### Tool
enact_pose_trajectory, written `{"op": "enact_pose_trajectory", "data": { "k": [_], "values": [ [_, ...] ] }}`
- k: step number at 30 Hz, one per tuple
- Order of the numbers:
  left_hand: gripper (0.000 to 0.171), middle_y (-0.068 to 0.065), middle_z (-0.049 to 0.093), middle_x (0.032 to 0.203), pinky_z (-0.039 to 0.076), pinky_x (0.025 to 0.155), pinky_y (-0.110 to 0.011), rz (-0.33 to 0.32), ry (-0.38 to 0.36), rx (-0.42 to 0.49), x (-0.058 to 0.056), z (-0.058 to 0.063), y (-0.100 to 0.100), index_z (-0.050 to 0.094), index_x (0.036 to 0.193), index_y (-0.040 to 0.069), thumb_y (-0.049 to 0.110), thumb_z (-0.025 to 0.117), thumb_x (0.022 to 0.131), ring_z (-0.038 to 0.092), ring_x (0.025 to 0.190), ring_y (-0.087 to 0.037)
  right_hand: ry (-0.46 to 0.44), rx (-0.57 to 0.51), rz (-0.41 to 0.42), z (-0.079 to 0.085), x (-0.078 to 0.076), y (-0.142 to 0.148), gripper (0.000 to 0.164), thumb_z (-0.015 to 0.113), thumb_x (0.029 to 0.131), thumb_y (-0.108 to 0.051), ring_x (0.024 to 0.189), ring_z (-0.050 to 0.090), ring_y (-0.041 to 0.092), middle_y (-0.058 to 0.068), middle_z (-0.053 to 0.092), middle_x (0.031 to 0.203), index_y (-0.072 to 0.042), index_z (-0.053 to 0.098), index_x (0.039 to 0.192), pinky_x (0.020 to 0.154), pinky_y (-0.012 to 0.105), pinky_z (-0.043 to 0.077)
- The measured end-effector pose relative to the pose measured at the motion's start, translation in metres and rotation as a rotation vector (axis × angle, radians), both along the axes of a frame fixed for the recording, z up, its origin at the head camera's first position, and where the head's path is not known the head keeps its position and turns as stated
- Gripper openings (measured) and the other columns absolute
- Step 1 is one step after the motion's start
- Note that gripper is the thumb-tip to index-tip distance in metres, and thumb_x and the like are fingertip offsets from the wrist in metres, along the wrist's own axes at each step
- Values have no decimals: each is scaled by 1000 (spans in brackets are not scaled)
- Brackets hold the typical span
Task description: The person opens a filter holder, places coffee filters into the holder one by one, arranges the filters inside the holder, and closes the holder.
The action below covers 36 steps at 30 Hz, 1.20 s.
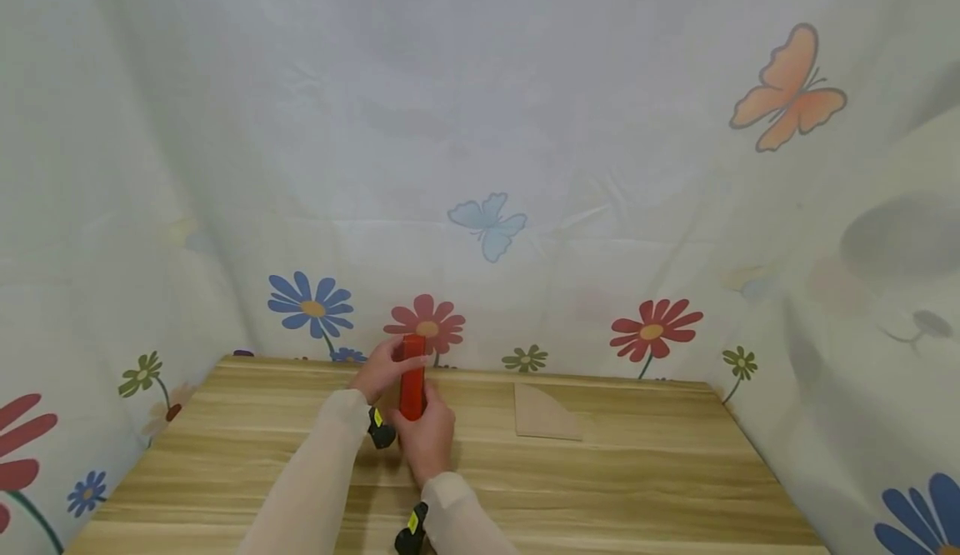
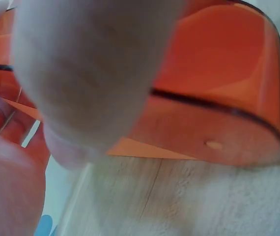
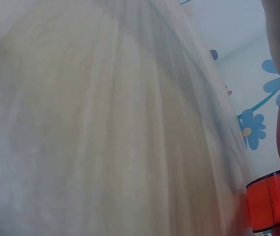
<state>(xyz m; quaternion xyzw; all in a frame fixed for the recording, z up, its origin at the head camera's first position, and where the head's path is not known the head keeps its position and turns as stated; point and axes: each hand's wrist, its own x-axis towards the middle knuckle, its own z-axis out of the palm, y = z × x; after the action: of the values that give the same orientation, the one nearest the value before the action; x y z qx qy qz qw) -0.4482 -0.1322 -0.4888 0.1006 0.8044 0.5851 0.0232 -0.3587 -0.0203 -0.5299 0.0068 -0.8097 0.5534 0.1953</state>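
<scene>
A translucent orange-red plastic piece [image 1: 412, 387] with black edges stands upright over the far left-centre of the table. My left hand [image 1: 379, 369] grips its upper part from the left. Lower down, my right hand [image 1: 431, 438] holds the bottom end between thumb and fingers. In the left wrist view the red piece [image 2: 223, 64] looks rounded at one end and see-through, with a small pale spot on one face; a blurred digit covers its middle. Only a corner of the red piece [image 3: 272, 201] shows in the right wrist view. Its exact kind cannot be told.
A flat tan quarter-circle piece [image 1: 546, 415] lies on the wood-grain table [image 1: 637, 488], right of the hands. Behind and beside the table hangs a pale curtain [image 1: 570, 288] printed with flowers and butterflies. Small black devices [image 1: 381, 430] are worn at both wrists.
</scene>
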Motion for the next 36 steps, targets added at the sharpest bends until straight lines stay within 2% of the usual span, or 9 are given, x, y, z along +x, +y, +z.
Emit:
{"op": "enact_pose_trajectory", "data": {
  "k": [6, 9, 13, 17, 25, 31, 36],
  "values": [
    [63, -8, 68, 132, 41, 113, -60, 17, -1, 33, 0, -2, -3, 59, 138, 17, 46, 80, 87, 60, 123, -30, 36, 15, 22, 8, 4, 6, 36, 86, 80, -14, 80, 67, 15, 4, 76, 95, -10, 71, 113, 78, 37, 61],
    [63, -6, 69, 130, 41, 114, -59, 32, 5, 54, 2, 0, -2, 61, 136, 18, 48, 82, 84, 60, 122, -29, 53, 7, 30, 13, 6, 9, 34, 85, 80, -12, 79, 66, 15, 3, 75, 93, -9, 72, 111, 78, 37, 60],
    [65, -5, 67, 134, 40, 114, -60, 45, 15, 69, 10, 5, 1, 60, 137, 20, 50, 82, 84, 59, 125, -29, 42, 19, 44, 18, 9, 14, 32, 84, 82, -11, 80, 66, 16, 4, 75, 95, -8, 73, 112, 81, 39, 60],
    [66, -6, 65, 137, 40, 114, -61, 47, 32, 99, 18, 6, 3, 59, 139, 18, 48, 82, 85, 58, 127, -29, 17, 46, 69, 19, 10, 20, 30, 82, 83, -13, 83, 66, 18, 3, 75, 97, -10, 72, 111, 83, 38, 59],
    [57, -1, 69, 129, 47, 109, -55, 104, 61, 130, 32, 5, 14, 63, 130, 22, 45, 84, 83, 62, 121, -27, -20, 88, 122, 27, 20, 39, 38, 83, 85, -18, 92, 67, 19, 3, 76, 108, -12, 71, 120, 92, 45, 59],
    [59, -3, 68, 131, 52, 104, -51, 149, 88, 129, 44, 4, 22, 61, 132, 23, 46, 85, 83, 62, 120, -29, -8, 114, 163, 31, 28, 54, 40, 82, 84, -15, 91, 67, 16, 1, 76, 107, -13, 71, 122, 88, 40, 60],
    [66, -4, 68, 131, 55, 101, -48, 200, 98, 126, 63, 7, 27, 60, 134, 22, 50, 85, 80, 63, 120, -29, -16, 121, 215, 33, 33, 63, 53, 84, 82, -14, 97, 68, 16, 1, 75, 114, -17, 69, 133, 89, 37, 60]
  ]
}}
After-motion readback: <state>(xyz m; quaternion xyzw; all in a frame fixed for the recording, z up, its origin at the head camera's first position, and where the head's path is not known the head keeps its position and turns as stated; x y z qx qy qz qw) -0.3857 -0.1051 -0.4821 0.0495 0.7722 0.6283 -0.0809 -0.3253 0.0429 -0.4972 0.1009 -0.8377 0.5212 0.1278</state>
